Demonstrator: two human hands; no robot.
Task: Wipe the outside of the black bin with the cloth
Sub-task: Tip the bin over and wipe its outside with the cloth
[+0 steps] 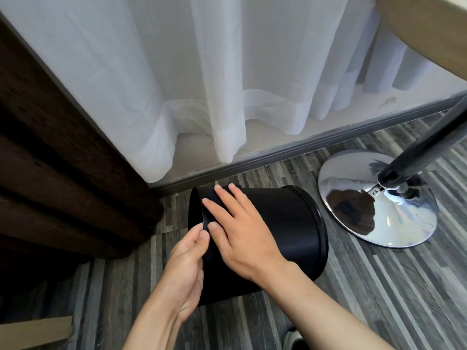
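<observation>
The black bin (285,223) lies tipped on its side on the striped wood floor, with its base to the left and its rimmed mouth to the right. My left hand (184,269) pinches the edge of the base with thumb and fingers. My right hand (242,231) rests flat on the bin's upper wall, fingers spread toward the base. No cloth is visible in either hand.
A chrome round pedestal foot (394,218) with a dark pole (417,152) stands just right of the bin's mouth. A white sheer curtain (202,84) hangs behind, above a grey baseboard (278,150). A dark brown curtain (50,173) fills the left. A shoe (293,339) shows at the bottom.
</observation>
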